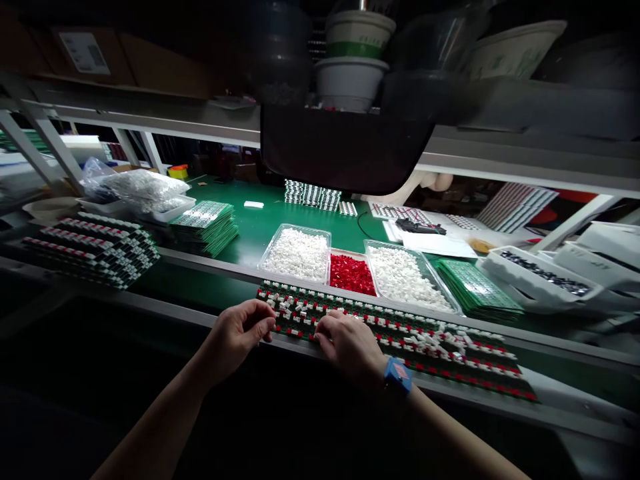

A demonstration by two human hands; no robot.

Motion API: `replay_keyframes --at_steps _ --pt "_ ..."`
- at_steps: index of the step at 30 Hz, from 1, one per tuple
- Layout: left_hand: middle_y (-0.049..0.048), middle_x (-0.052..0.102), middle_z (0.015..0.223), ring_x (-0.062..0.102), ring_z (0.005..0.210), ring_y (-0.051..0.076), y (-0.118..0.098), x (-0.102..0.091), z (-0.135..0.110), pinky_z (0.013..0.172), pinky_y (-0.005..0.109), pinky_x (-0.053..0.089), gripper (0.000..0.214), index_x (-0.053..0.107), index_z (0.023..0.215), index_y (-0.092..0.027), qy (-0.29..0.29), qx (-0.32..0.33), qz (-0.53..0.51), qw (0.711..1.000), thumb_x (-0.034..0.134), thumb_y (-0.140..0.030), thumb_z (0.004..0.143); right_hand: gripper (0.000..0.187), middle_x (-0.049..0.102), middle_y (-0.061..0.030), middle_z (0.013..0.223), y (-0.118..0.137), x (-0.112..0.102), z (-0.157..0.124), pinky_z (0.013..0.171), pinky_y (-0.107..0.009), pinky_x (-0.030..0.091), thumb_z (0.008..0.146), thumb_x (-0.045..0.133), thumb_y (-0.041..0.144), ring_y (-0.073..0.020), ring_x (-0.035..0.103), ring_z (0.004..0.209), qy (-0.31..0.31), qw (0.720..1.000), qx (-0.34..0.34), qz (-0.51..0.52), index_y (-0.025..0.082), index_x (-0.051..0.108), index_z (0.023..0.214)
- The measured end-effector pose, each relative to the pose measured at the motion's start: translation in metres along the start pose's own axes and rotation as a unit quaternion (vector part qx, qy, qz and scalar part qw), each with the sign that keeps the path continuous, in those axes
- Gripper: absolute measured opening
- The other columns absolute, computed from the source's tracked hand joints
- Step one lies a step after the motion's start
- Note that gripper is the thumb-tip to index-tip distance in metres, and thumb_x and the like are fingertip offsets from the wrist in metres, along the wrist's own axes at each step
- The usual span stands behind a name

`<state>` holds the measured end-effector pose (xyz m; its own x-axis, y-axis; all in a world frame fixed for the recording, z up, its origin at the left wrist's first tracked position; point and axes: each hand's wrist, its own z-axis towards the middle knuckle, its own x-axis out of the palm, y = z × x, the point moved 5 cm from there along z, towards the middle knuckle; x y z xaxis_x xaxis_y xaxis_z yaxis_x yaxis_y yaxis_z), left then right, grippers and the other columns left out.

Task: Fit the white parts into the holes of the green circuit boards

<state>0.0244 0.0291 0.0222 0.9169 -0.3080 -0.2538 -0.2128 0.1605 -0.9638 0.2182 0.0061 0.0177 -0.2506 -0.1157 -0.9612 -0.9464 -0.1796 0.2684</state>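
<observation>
Green worktop (245, 233) is stretching back beneath a dim shelf (200, 121), and I am watching from afar as a strip of circuit boards (407, 335) is lying along the bench's near edge, its long axis running crosswise and slanting from upper left toward lower right. My left hand (240, 333) is hovering at the strip's left end, thumb and forefinger curling toward each other; whether they are pinching a piece I cannot tell. My right hand (350, 343) is bending its fingers down over the near edge, left of the strip's middle, and its grip is staying hidden from me. Beyond the boards, a left clear tray (270, 246) and a right clear tray (435, 275) are holding white pieces, a smaller tray (349, 253) between them is holding red ones, and a white bin (530, 287) farther right is containing dark, shiny parts.
</observation>
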Motion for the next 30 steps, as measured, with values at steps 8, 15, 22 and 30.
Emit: replay_keyframes --at_steps 8,15,22,30 --pt "0.0026 0.065 0.066 0.058 0.057 0.013 0.018 0.003 -0.023 0.056 0.023 0.047 0.026 0.071 0.084 -0.013 0.008 -0.04 -0.042 0.998 0.063 -0.037 0.078 0.017 0.063 -0.0067 0.092 0.002 0.004 -0.004 0.069 -0.026 0.039 0.088 0.05 0.025 -0.017 0.06 0.08 -0.018 1.0 0.001 -0.013 0.017 0.065 0.086" --pt "0.0036 0.066 0.067 0.057 0.058 0.013 0.038 0.009 -0.037 0.055 0.023 0.047 0.034 0.074 0.093 -0.014 0.008 -0.091 -0.073 0.993 0.068 -0.042 0.074 0.012 0.064 -0.0042 0.092 0.0 -0.01 -0.001 0.065 -0.024 0.037 0.084 0.058 0.026 -0.0164 0.06 0.078 -0.039 0.999 0.002 0.003 0.021 0.066 0.09" --pt "0.0031 0.068 0.072 0.062 0.059 0.013 0.04 0.014 -0.043 0.058 0.024 0.049 0.034 0.068 0.089 -0.015 0.021 -0.126 -0.13 0.983 0.069 -0.046 0.074 0.017 0.063 -0.0045 0.087 0.004 -0.021 0.032 0.06 -0.023 0.033 0.087 0.053 0.02 -0.0136 0.058 0.072 -0.088 0.994 -0.068 -0.024 0.02 0.07 0.09" --pt "0.005 0.07 0.082 0.065 0.068 0.016 0.043 0.008 -0.045 0.061 0.024 0.049 0.041 0.059 0.101 -0.017 0.017 -0.128 -0.132 0.983 0.065 -0.05 0.077 0.017 0.063 -0.0043 0.079 0.012 -0.017 0.043 0.056 -0.023 0.03 0.085 0.054 0.021 -0.0119 0.055 0.065 -0.071 0.992 -0.106 -0.025 0.017 0.07 0.08"
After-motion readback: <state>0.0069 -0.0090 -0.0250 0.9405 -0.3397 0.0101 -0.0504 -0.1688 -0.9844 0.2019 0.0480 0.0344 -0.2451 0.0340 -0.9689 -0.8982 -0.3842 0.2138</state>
